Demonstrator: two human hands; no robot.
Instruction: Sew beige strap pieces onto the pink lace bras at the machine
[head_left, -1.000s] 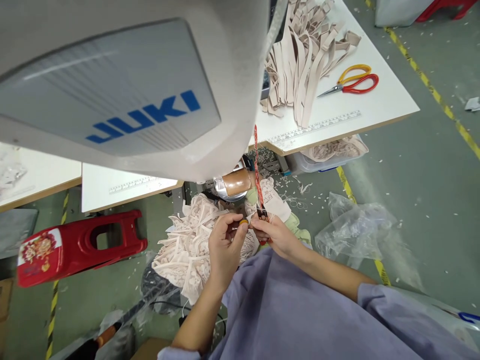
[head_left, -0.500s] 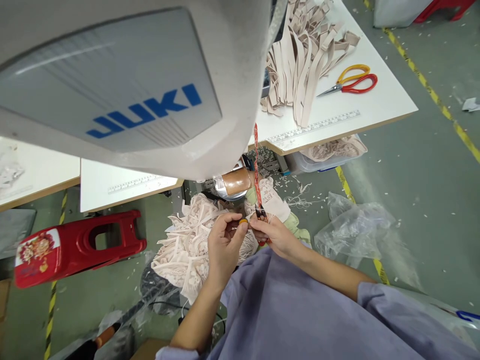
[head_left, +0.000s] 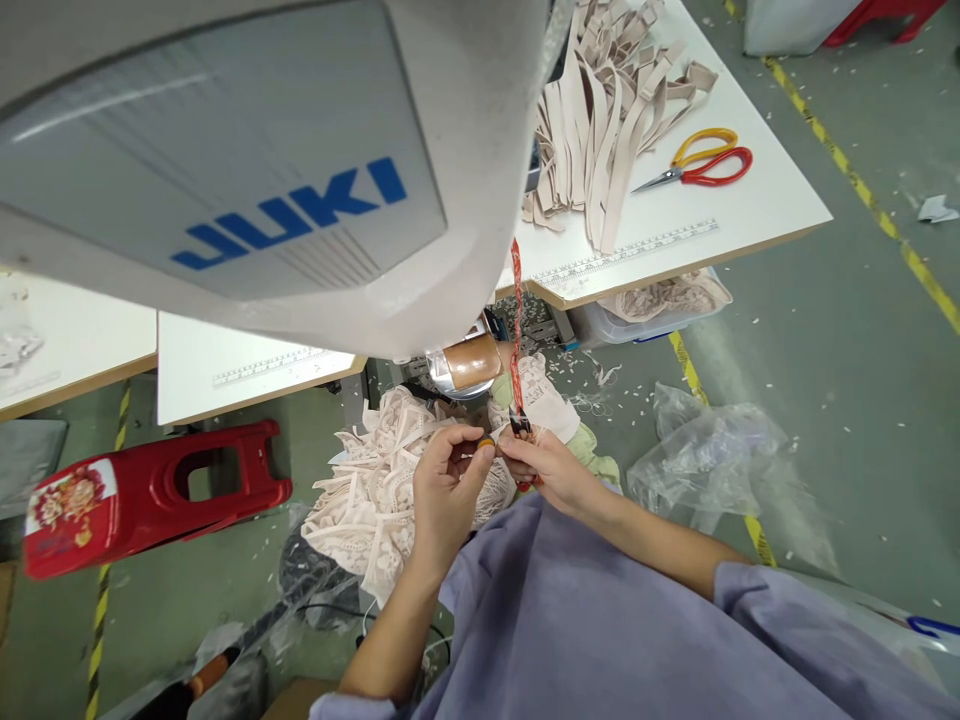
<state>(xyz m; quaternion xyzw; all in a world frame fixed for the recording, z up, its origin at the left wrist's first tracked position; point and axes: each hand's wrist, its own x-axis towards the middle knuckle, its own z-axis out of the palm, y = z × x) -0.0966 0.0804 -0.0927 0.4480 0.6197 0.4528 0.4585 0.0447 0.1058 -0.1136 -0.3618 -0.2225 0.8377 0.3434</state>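
left fingers [head_left: 459,436] pinched something yellow [head_left: 487,442], right fingers [head_left: 527,453] black-bladed snips [head_left: 520,424]; under white desk edge [head_left: 697,257], clear plastic bin [head_left: 624,328] held beige lace [head_left: 664,297].

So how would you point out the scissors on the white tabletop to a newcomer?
Find the large JUKI sewing machine head, then the white tabletop at its right in the picture. There, beside the heap of beige straps and above the printed ruler scale, lie the scissors. Unlike the pale straps, they have one yellow and one red handle loop.
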